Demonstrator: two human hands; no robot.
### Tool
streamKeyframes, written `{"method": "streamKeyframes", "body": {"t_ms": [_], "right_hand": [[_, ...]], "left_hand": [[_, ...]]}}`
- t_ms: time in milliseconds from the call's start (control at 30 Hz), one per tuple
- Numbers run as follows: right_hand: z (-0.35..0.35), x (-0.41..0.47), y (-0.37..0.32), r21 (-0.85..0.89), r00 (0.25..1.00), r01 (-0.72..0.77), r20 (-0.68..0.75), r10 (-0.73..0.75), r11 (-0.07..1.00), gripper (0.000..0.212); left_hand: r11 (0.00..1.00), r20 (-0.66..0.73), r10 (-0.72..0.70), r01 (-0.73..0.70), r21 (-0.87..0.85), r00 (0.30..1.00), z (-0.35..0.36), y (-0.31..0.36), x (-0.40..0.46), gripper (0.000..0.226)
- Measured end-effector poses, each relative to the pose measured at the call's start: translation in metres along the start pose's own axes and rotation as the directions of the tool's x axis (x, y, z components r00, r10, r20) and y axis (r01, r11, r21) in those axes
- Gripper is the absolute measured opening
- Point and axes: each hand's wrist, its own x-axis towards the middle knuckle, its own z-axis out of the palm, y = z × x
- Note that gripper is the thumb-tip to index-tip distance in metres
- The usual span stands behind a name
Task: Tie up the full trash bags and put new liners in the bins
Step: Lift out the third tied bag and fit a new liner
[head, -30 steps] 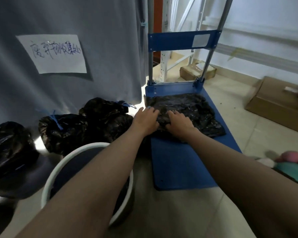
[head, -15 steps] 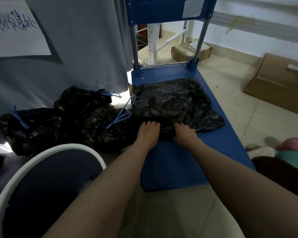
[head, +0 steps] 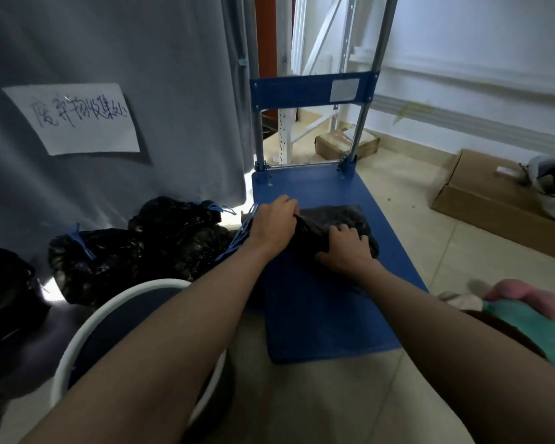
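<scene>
Liner [head: 340,219], black, thin, lies bunched on blue cart deck [head: 318,309]; largest risk: film torn if pulled hard against deck edge. Bin [head: 77,334], white-rimmed, unlined, sits near left, beside tied bags [head: 161,241]; could be knocked by left forearm. Left hand [head: 271,224] clenched on liner's gathered edge, right hand [head: 345,249] curled into folds; wrong layer could be gripped, mouth not found.

Blue cart deck [head: 330,315] bare near its front — tied bags [head: 141,248], white bin [head: 77,341] crowd left
</scene>
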Motion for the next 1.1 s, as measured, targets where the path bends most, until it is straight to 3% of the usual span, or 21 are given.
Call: {"method": "streamKeyframes", "body": {"t_ms": [100, 233, 367, 500, 700, 867, 1033, 1100], "right_hand": [[-0.033, -0.026, -0.013, -0.019, 0.998, 0.005, -0.059, -0.006, 1.0, 0.065], [-0.061, -0.062, -0.032, -0.009, 0.986, -0.001, -0.165, -0.001, 1.0, 0.043], [-0.076, -0.096, -0.072, 0.136, 0.971, 0.082, -0.235, -0.048, 0.987, 0.03], [-0.084, -0.125, -0.124, 0.332, 0.97, 0.199, -0.204, -0.136, 0.922, 0.047], [-0.097, -0.158, -0.176, 0.509, 0.951, 0.254, 0.024, -0.308, 0.822, 0.082], [-0.093, -0.168, -0.192, 0.542, 0.949, 0.289, -0.051, -0.313, 0.789, 0.087], [-0.082, -0.174, -0.215, 0.481, 0.925, 0.375, -0.143, -0.351, 0.792, 0.078], [-0.077, -0.175, -0.225, 0.459, 0.911, 0.404, -0.125, -0.393, 0.791, 0.086]], "left_hand": [[0.999, -0.087, 0.008, -0.012, -0.045, 0.996, -0.05, 0.005, -0.008, 0.012], [0.997, -0.175, 0.039, -0.049, -0.055, 0.984, -0.114, 0.009, -0.036, 0.011], [0.999, -0.275, 0.047, -0.051, -0.008, 0.96, -0.173, -0.002, -0.077, 0.01], [0.998, -0.327, -0.036, 0.02, -0.052, 0.944, -0.201, -0.024, -0.119, 0.008], [0.971, -0.424, -0.207, 0.134, -0.197, 0.882, -0.219, -0.047, -0.168, 0.008], [0.965, -0.525, -0.252, 0.169, -0.202, 0.813, -0.25, -0.047, -0.183, 0.012], [0.955, -0.541, -0.283, 0.184, -0.232, 0.791, -0.27, -0.053, -0.2, 0.011], [0.948, -0.534, -0.297, 0.179, -0.262, 0.791, -0.276, -0.058, -0.205, 0.01]]}}
